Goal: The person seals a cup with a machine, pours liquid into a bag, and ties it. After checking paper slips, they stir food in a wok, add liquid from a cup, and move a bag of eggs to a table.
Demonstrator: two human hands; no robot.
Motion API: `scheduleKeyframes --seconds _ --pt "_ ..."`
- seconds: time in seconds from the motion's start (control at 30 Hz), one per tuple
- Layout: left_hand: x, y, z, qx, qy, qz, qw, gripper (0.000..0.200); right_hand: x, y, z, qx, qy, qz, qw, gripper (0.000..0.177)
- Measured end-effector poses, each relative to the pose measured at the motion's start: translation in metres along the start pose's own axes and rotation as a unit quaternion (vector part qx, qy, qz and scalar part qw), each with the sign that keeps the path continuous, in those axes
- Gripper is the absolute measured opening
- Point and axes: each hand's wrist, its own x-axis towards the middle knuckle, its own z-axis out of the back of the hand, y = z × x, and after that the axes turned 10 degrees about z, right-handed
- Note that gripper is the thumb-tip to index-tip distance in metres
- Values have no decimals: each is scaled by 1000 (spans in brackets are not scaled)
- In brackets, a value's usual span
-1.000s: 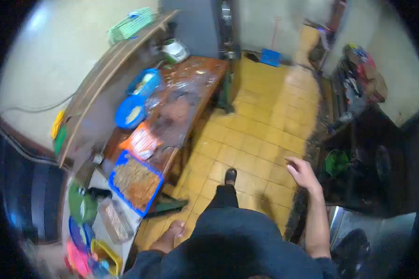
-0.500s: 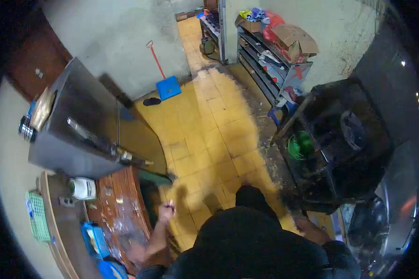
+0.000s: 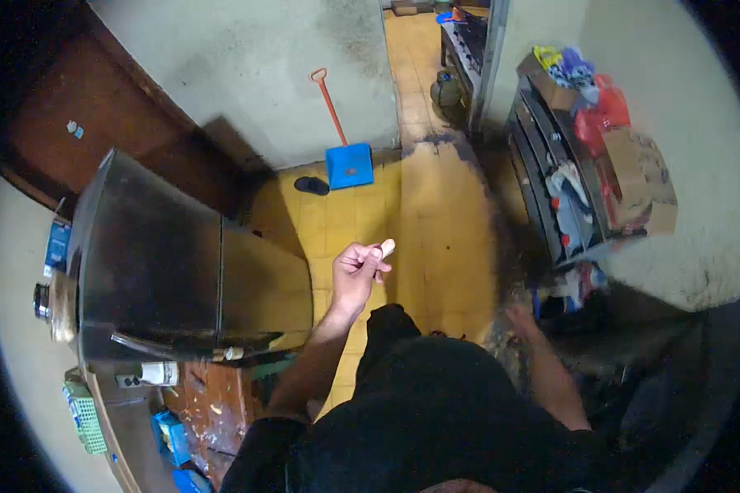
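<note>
In front of my body, my left hand [image 3: 357, 268] is raised over the yellow floor. Its thumb and fingers pinch a small pale piece [image 3: 388, 246], whitish and stubby; its kind is not clear. My right hand [image 3: 520, 319] hangs low on the right, beside the dark floor edge near the shelf's foot. Motion and shadow smear its fingers, and I see nothing held in it.
A dark fridge [image 3: 160, 255] stands left, with a brown wooden cabinet [image 3: 214, 403] below it. A blue dustpan [image 3: 349, 167] leans at the wall beside a black slipper [image 3: 312, 186]. A loaded shelf [image 3: 538, 164] lines the right wall; a doorway opens ahead.
I have moved forward across the floor. My left hand has come up from beside the cabinet to the front of my body, still pinching the pale piece. The black stand has largely left view.
</note>
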Motion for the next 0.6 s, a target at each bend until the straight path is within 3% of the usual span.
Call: scheduleKeyframes --seconds 0.03,0.07,0.1,0.17,0.27,0.3,0.37,0.47,0.5,0.53,0.6 --pt "29 0 -2 -20 7 -8 1000 17 74 -9 19 -76 -13 -1 997 29" --pt "58 2 -6 -36 15 -17 999 18 131 24 48 -17 -35 14 999 31" --pt "90 -1 -11 -48 4 0 999 19 180 91 83 39 -56 26 997 33" --pt "149 -4 -17 -38 11 7 999 20 267 180 127 -67 -62 112 990 30" --pt "253 7 -27 14 51 -12 999 19 353 250 136 101 -52 148 982 32" --pt "289 6 -35 95 79 38 992 19 369 269 133 155 -39 149 976 34" --pt "340 -13 -72 78 94 54 991 20 396 335 146 200 0 136 970 35" --pt "427 -36 -109 229 185 26 955 18 465 376 174 197 -3 182 963 34" --pt "456 -50 -124 299 195 -60 932 18 487 385 190 152 -19 190 970 30" --pt "491 -57 -126 302 203 -57 930 18 514 394 193 109 -36 192 975 26" --pt "559 -57 -146 286 276 55 916 16 567 383 210 153 -69 145 975 19"
